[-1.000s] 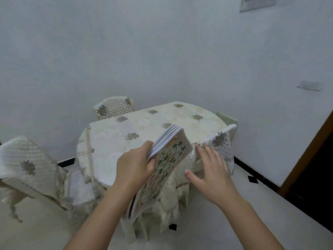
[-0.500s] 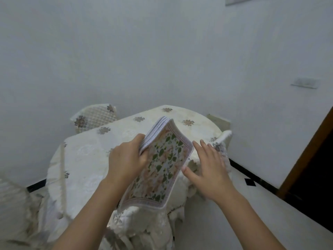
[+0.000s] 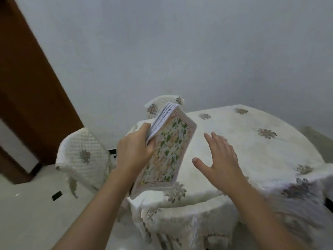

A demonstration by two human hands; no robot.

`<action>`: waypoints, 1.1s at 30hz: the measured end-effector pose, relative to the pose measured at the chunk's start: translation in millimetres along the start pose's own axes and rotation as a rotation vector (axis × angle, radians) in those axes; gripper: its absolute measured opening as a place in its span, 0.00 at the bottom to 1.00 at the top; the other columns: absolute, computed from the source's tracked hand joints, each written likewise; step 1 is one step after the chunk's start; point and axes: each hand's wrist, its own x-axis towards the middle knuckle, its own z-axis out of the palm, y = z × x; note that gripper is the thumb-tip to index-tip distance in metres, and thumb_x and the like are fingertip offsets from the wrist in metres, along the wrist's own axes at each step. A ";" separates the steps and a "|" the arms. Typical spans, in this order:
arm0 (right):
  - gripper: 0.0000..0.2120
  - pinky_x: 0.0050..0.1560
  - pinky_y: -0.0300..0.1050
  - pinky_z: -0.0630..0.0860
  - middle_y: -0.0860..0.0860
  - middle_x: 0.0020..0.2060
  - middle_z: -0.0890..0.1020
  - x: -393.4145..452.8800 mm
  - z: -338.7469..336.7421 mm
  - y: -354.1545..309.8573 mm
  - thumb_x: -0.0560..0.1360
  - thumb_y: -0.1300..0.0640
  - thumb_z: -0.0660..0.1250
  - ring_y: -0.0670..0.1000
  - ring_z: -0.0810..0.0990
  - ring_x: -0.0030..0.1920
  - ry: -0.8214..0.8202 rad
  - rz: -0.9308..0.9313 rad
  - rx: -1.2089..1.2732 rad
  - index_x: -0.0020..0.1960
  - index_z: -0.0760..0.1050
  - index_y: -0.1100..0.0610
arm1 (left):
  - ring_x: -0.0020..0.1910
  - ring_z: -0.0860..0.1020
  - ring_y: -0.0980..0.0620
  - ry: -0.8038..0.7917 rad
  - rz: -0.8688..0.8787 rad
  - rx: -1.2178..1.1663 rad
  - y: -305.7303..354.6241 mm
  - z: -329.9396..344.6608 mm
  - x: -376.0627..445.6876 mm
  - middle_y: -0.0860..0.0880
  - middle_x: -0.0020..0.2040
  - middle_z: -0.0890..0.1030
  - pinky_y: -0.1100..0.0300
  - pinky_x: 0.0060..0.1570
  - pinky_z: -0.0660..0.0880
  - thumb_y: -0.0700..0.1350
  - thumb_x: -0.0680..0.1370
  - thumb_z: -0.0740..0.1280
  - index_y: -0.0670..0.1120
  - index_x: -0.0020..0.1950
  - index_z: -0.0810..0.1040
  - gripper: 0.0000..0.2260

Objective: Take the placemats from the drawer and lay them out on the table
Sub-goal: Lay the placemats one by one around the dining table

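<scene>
Clothed table (image 3: 252, 141), placemats (image 3: 169, 150) upright, left hand (image 3: 133, 152)

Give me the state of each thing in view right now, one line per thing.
Placemats: stacked, held tilted on edge over the table's near-left side, none laid out yet.
Left hand: grips the stack by its upper edge.
Right hand: open, fingers spread, above the cloth, holding nothing.
Table: covered by a cream flowered cloth.
Near chair: quilted cover on, standing left of the table.
Far chair: covered, mostly hidden behind the stack.
Door: brown; open or closed, cannot tell.
</scene>
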 end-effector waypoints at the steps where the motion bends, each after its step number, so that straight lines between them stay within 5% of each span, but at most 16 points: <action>1: 0.38 0.77 0.55 0.46 0.46 0.79 0.47 6.1 5.6 -4.8 0.75 0.33 0.56 0.50 0.45 0.78 -0.017 -0.019 0.009 0.78 0.46 0.45 | 0.41 0.79 0.38 0.005 -0.023 0.012 -7.8 -1.7 0.7 0.44 0.42 0.81 0.53 0.34 0.69 0.49 0.75 0.68 0.51 0.59 0.74 0.14; 9: 0.37 0.77 0.55 0.45 0.44 0.78 0.46 63.2 45.4 -36.1 0.76 0.33 0.57 0.49 0.44 0.78 -0.076 -0.124 0.021 0.78 0.45 0.44 | 0.39 0.79 0.44 0.047 -0.199 -0.061 -85.9 13.9 16.9 0.49 0.40 0.81 0.53 0.34 0.73 0.51 0.76 0.66 0.54 0.57 0.74 0.10; 15: 0.38 0.77 0.55 0.44 0.44 0.78 0.46 114.7 78.8 -62.6 0.75 0.31 0.54 0.48 0.42 0.78 -0.058 -0.106 -0.028 0.78 0.44 0.43 | 0.41 0.79 0.39 0.007 -0.179 -0.139 -132.3 67.6 64.7 0.46 0.42 0.82 0.52 0.36 0.75 0.51 0.75 0.67 0.52 0.59 0.75 0.13; 19: 0.38 0.77 0.54 0.45 0.44 0.78 0.46 139.0 96.5 -66.9 0.76 0.32 0.56 0.48 0.42 0.78 -0.034 -0.032 -0.082 0.78 0.45 0.44 | 0.35 0.76 0.45 -0.044 -0.138 -0.204 -144.4 110.4 99.8 0.50 0.38 0.79 0.57 0.32 0.66 0.51 0.75 0.66 0.53 0.57 0.74 0.11; 33: 0.38 0.76 0.54 0.43 0.44 0.78 0.46 177.9 126.8 -46.0 0.75 0.33 0.57 0.49 0.42 0.78 -0.059 0.064 -0.105 0.78 0.45 0.45 | 0.28 0.74 0.52 -0.184 -0.133 -0.335 -150.8 173.2 122.1 0.53 0.32 0.76 0.57 0.27 0.70 0.51 0.75 0.66 0.55 0.53 0.72 0.08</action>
